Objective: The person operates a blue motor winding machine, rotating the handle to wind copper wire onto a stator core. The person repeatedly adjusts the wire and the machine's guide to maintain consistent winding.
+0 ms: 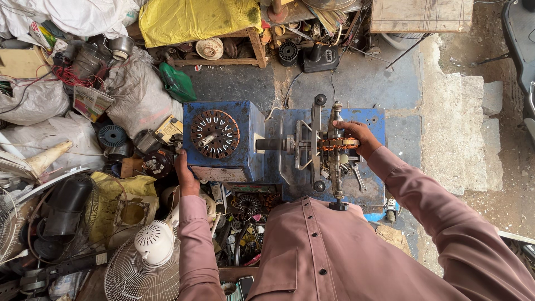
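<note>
At frame centre, the right hand (361,136) grips a copper-wound coil (337,144) mounted on the winder (320,145), which sits on the blue worktop (373,120). The left hand (185,175) is closed on the lower left edge of the blue box (251,125), which bears a stator (214,134). A white fan (147,262) lies at lower left.

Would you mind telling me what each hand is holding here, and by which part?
The right hand grips the copper-wound stator on the winding machine by its top edge. The left hand rests against the blue box at its lower left corner; a true grip cannot be told.
</note>
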`<state>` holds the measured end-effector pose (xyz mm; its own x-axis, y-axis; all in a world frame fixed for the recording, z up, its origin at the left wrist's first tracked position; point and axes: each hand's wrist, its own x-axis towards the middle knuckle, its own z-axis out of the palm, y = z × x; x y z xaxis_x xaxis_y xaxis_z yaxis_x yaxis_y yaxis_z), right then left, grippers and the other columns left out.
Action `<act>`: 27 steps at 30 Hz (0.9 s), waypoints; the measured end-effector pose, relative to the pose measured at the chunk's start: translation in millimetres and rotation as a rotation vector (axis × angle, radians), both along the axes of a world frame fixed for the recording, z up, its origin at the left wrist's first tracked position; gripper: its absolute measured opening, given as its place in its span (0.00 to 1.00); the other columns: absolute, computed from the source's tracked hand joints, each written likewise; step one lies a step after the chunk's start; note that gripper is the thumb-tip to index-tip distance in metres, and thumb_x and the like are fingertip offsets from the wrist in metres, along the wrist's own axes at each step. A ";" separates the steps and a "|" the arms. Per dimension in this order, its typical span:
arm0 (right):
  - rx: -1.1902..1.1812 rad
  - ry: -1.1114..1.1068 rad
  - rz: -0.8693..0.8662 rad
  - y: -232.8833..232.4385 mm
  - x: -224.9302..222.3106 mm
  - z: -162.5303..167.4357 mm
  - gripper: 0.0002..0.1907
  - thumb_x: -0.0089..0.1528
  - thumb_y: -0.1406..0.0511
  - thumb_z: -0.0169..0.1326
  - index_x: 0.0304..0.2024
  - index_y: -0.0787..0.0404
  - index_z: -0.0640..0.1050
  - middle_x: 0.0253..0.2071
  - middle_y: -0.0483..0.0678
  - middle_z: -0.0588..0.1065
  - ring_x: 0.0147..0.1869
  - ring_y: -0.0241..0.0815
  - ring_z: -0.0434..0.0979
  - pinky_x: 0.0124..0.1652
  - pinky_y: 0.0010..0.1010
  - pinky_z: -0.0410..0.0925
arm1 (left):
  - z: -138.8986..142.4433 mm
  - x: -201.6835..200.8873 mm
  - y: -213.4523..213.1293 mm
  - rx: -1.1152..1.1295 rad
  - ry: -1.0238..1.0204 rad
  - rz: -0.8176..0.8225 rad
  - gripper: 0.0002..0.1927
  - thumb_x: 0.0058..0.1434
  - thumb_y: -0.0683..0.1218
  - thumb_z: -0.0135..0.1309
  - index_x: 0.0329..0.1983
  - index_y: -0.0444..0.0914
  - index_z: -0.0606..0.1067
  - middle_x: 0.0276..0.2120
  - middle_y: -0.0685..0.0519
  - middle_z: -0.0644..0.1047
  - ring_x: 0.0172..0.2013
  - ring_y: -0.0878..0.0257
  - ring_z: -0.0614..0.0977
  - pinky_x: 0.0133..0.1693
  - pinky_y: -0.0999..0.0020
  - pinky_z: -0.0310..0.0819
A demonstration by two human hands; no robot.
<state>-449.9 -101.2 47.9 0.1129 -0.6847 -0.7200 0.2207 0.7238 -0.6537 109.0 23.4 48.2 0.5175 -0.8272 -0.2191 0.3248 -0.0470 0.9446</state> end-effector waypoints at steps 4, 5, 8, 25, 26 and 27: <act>0.001 -0.006 -0.002 -0.6 -0.6 -2.0 0.25 0.53 0.59 0.71 0.44 0.68 0.76 0.31 0.51 0.78 0.28 0.39 0.81 0.30 0.31 0.78 | 1.5 -1.5 0.1 -0.012 0.001 -0.021 0.26 0.61 0.63 0.59 0.52 0.40 0.73 0.47 0.55 0.75 0.49 0.61 0.77 0.52 0.60 0.71; 0.002 -0.017 -0.006 -1.4 -0.6 -1.6 0.25 0.53 0.60 0.71 0.44 0.68 0.76 0.31 0.50 0.78 0.28 0.39 0.81 0.30 0.31 0.78 | 2.0 -2.2 -0.1 -0.014 -0.004 -0.022 0.26 0.61 0.63 0.59 0.52 0.40 0.73 0.47 0.55 0.75 0.49 0.61 0.77 0.52 0.60 0.71; 0.007 -0.014 -0.004 -1.4 0.2 2.8 0.26 0.53 0.60 0.71 0.44 0.69 0.75 0.32 0.51 0.79 0.29 0.40 0.81 0.30 0.31 0.78 | 5.6 -3.9 -0.6 -0.013 -0.016 -0.028 0.27 0.61 0.63 0.59 0.52 0.40 0.73 0.47 0.54 0.75 0.49 0.61 0.76 0.52 0.60 0.71; -0.633 0.551 -0.422 44.8 -3.8 -44.0 0.20 0.64 0.66 0.66 0.49 0.69 0.71 0.44 0.57 0.71 0.46 0.50 0.72 0.48 0.42 0.71 | 34.6 -65.2 30.6 0.427 -0.968 0.520 0.12 0.73 0.53 0.52 0.39 0.40 0.75 0.33 0.55 0.74 0.39 0.59 0.74 0.52 0.56 0.68; -0.702 0.713 -0.301 58.2 1.5 -45.8 0.24 0.61 0.65 0.67 0.51 0.69 0.70 0.46 0.58 0.71 0.48 0.52 0.71 0.49 0.43 0.70 | 45.1 -95.3 40.7 0.301 -1.114 0.562 0.12 0.74 0.51 0.51 0.38 0.41 0.76 0.31 0.55 0.75 0.37 0.59 0.74 0.52 0.56 0.68; -0.720 0.847 -0.195 68.5 10.6 -47.3 0.28 0.57 0.64 0.69 0.53 0.68 0.70 0.48 0.59 0.71 0.50 0.54 0.71 0.50 0.44 0.70 | 56.6 -129.6 50.1 0.086 -1.212 0.565 0.12 0.75 0.49 0.50 0.36 0.41 0.76 0.29 0.55 0.75 0.36 0.59 0.74 0.53 0.56 0.68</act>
<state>-439.2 -32.7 0.6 -0.3783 -0.9240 0.0557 -0.4242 0.1195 -0.8977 -20.7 73.5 104.8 0.6852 -0.4435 0.5778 -0.7151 -0.2590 0.6492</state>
